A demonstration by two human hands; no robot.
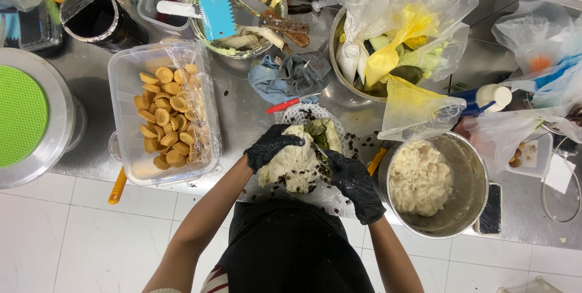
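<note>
Black nitrile gloves cover both hands. Head view, the only one supplied.

Left hand point(270, 145): curled over the upper left shoulder of a pale dough lump point(293, 161), fingers pressing onto its top surface. Grasp confirmed.

Right hand point(354, 185): clamped against the lump's right flank, fingers folded inward at the seam where the dough meets a green filling point(316, 129). Grasp confirmed; whether a tool is pinched there cannot be told.

Position: the lump lies directly between the two hands, touching both, just ahead of the person's body. Its long axis runs from near the body away toward the green filling, tilted slightly to the right. The left hand sits nearer the far end; the right hand sits nearer the body.

Appearance: off-white, soft, creased, dotted with dark specks resembling raisins or beans; more specks are scattered on the clear plastic sheet point(339, 199) beneath.

Surroundings: right of the right hand, a steel pot point(470, 165) of similar pale dough, close by. Left of the left hand, a clear plastic tub point(124, 96) of small tart shells point(165, 117), apart. All rest on a steel counter point(242, 108).
</note>
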